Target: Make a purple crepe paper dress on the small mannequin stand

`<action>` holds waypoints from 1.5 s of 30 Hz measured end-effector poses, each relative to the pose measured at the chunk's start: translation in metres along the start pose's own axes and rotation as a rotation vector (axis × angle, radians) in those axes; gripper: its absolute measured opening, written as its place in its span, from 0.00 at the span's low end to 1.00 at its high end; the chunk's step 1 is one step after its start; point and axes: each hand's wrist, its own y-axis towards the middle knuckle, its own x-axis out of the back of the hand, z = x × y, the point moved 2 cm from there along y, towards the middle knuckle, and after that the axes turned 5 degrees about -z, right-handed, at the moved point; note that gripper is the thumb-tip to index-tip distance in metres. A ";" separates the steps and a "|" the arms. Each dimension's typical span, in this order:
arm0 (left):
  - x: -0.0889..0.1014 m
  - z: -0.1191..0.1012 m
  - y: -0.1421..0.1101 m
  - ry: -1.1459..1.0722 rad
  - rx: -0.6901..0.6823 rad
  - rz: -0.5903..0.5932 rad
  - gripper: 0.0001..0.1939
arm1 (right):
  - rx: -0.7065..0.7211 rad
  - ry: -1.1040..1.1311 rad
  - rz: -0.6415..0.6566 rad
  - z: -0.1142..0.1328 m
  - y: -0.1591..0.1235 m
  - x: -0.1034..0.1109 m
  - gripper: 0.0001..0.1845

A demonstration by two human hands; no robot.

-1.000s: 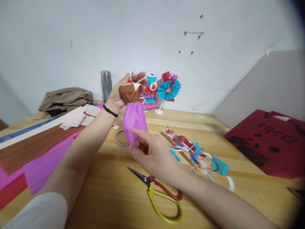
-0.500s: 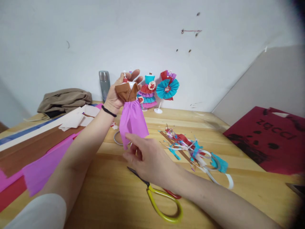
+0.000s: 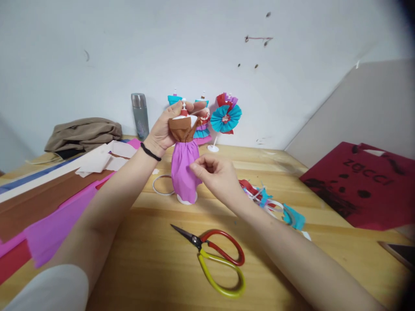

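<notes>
A small mannequin in a paper dress (image 3: pixel 184 166), brown bodice over a purple skirt, stands on its white base on the wooden table (image 3: pixel 155 268). My left hand (image 3: pixel 168 129) is wrapped round the bodice at the top. My right hand (image 3: pixel 215 175) pinches the side of the purple skirt with curled fingers. Red-and-yellow scissors (image 3: pixel 215 259) lie in front of the dress, nearer to me.
Behind stand two more dressed mannequins (image 3: pixel 202 123) and a paper fan on a stand (image 3: pixel 225 119), plus a grey flask (image 3: pixel 140 114). Crepe paper strips (image 3: pixel 48 198) lie left, paper scraps (image 3: pixel 275 205) and a red bag (image 3: pixel 359 185) right, a tape ring (image 3: pixel 162 185) beside the dress.
The dress has come down from mid-air and now stands on the table. My right hand moved from the skirt's hem up to its side, uncovering the scissors.
</notes>
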 end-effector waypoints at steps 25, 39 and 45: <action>-0.031 -0.009 -0.018 0.158 0.032 -0.037 0.07 | 0.231 -0.164 -0.267 0.004 0.015 0.029 0.02; -0.030 -0.010 -0.017 0.236 -0.056 -0.069 0.04 | 0.240 -0.190 -0.210 0.000 0.015 0.025 0.04; -0.033 -0.008 -0.018 0.299 -0.120 -0.069 0.09 | 0.245 -0.186 -0.212 -0.002 0.016 0.024 0.05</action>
